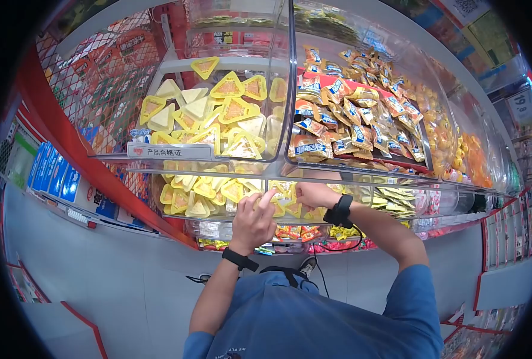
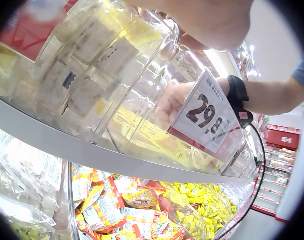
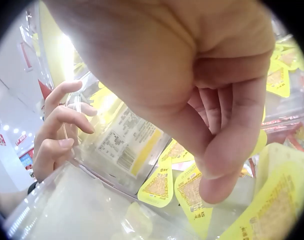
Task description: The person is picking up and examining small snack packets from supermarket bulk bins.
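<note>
My left hand (image 1: 254, 224) is at the front of the lower clear bin. Its fingers (image 3: 62, 117) curl around a clear plastic edge in the right wrist view. Further right, my right hand (image 1: 315, 196) reaches down into the same bin. Thumb and forefinger come together at the edge of a yellow triangular snack pack (image 3: 191, 192); whether it is lifted I cannot tell. Another triangular pack (image 3: 157, 187) lies just left of those fingertips. In the left wrist view, the right hand (image 2: 173, 105) shows through the clear wall, partly behind a price tag (image 2: 207, 117).
Above is a bin with more yellow packs (image 1: 236, 110) and a white label (image 1: 170, 151). Wrapped snacks (image 1: 355, 119) fill the bin to its right. A red-framed mesh panel (image 1: 101, 102) stands at left. A black cable (image 1: 320, 266) hangs from the right wristband.
</note>
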